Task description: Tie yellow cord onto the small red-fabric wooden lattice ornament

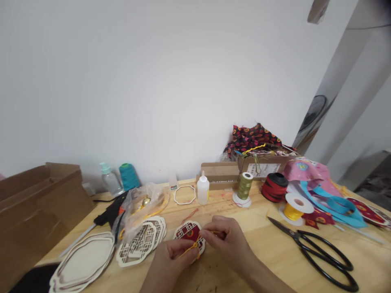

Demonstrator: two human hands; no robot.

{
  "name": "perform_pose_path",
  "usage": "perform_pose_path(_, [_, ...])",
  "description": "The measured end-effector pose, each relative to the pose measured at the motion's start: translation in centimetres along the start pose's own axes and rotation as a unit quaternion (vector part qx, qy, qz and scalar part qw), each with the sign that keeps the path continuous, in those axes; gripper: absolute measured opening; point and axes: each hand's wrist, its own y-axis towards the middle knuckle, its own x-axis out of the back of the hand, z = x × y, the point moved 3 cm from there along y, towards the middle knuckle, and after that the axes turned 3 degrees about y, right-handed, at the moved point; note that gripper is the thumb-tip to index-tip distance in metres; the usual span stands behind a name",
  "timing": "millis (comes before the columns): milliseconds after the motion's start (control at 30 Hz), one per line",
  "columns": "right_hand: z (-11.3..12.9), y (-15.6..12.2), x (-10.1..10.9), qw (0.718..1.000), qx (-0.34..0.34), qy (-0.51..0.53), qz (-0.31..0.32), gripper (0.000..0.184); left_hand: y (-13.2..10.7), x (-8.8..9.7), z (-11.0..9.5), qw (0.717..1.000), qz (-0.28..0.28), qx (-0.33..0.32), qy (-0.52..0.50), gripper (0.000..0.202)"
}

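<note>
Both hands are pinched on a thin yellow cord (195, 245) over a small wooden lattice ornament (187, 231) with red patterned fabric inside. My left hand (172, 258) closes thumb and fingers on the cord near a small loop or knot at the ornament's lower edge. On the right, my right hand (227, 240) grips the cord between thumb and forefinger, its strand running back toward the left hand. The ornament lies on the table, partly covered by the hands. A thin red thread (191, 215) trails from its top.
Black-handled scissors (311, 248) lie open at right, near a yellow cord spool (295, 208). Lattice pieces (137, 248), plain wooden panels (82, 260) and a glue gun (110, 213) are left. Behind stand a white squeeze bottle (203, 190), a green thread spool (244, 187) and cardboard boxes (220, 175).
</note>
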Motion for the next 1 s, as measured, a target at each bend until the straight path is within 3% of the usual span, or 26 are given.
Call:
perform_pose_path(433, [-0.3,0.2,0.5,0.997,-0.029,0.046,-0.05,0.016,0.1,0.3,-0.3,0.999,-0.031,-0.01,0.021,0.019])
perform_pose_path(567, [-0.8,0.2,-0.1,0.996,-0.051,0.069,-0.012,0.016,0.3,0.7,0.2,0.999,-0.031,-0.019,0.011,0.021])
perform_pose_path(667, [-0.7,0.1,-0.8,0.998,-0.027,0.053,0.028,0.014,0.2,0.7,0.2,0.999,-0.029,-0.029,0.014,0.022])
perform_pose_path(867, [-0.5,-0.1,-0.9,0.999,0.013,-0.009,0.035,0.013,0.4,0.4,0.6,1.0,-0.024,-0.014,-0.007,0.02])
perform_pose_path(1000, [-0.3,0.0,-1.0,0.998,0.039,0.021,0.05,0.013,0.6,0.5,0.6,0.999,-0.025,-0.011,-0.017,0.02])
